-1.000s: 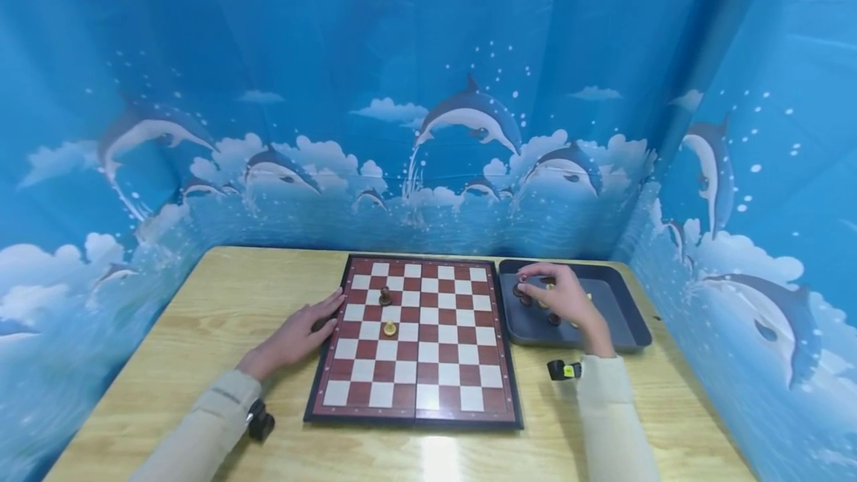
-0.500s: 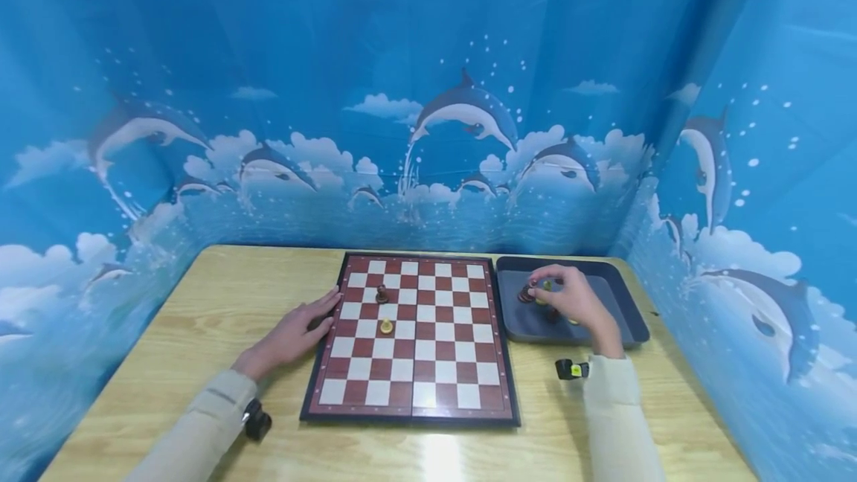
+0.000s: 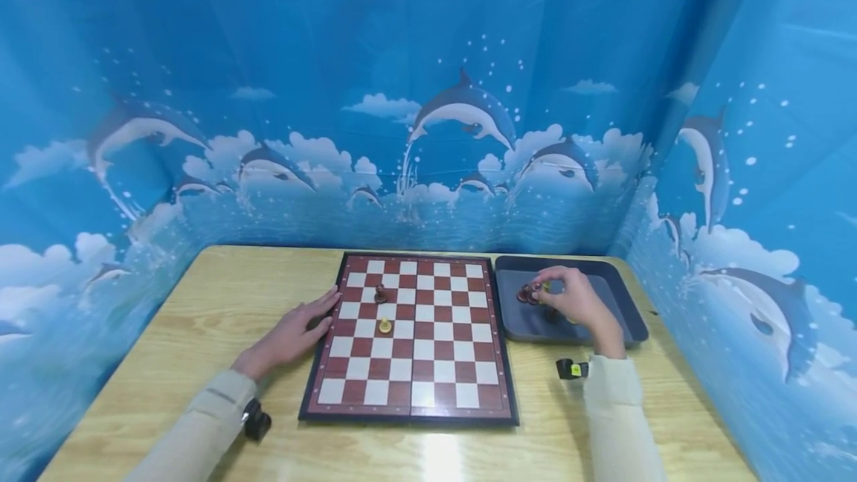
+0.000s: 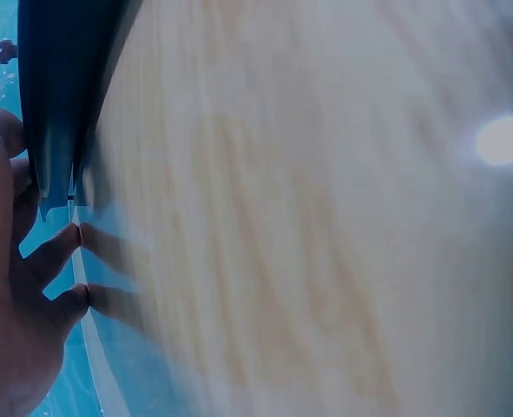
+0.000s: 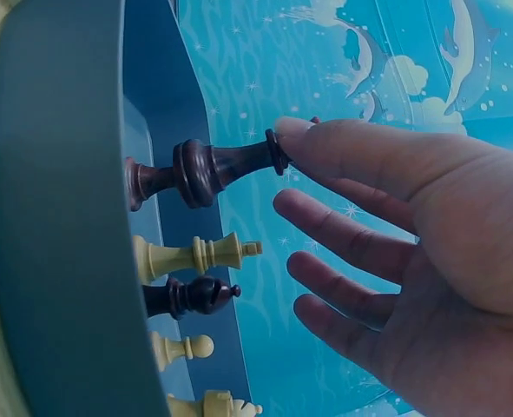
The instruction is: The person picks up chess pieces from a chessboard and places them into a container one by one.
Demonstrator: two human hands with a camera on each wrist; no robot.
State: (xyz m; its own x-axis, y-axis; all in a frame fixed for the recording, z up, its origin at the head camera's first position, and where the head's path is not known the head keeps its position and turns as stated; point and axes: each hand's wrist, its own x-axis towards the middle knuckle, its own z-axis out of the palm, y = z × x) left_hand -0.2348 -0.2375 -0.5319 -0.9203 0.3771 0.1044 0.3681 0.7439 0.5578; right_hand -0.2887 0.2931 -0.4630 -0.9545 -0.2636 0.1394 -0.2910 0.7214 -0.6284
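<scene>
My left hand (image 3: 288, 337) lies along the left edge of the chessboard (image 3: 438, 372), fingers mostly straight with the tips at its dark rim. Over the grey tray (image 3: 619, 311), my right hand (image 3: 577, 302) pinches a dark chess piece (image 5: 243, 162) near its top between thumb and index finger. The head of that piece is hidden by the fingertips; its wide base points down into the tray and overlaps another dark piece (image 5: 140, 182). The other right fingers are spread loosely. On the board stand a dark piece (image 3: 380, 294) and a light pawn (image 3: 384, 326).
Inside the tray, a light king (image 5: 200, 254), a dark bishop (image 5: 195, 297), a light pawn (image 5: 185, 347) and another light piece (image 5: 217, 406) stand close by the right hand. A wooden table (image 3: 254, 281) carries everything, with a dolphin-print curtain (image 3: 301, 95) behind.
My right hand has shifted a little to the right over the tray, uncovering dark pieces at its left side. My left hand stays at the board's edge; the head view has shifted slightly.
</scene>
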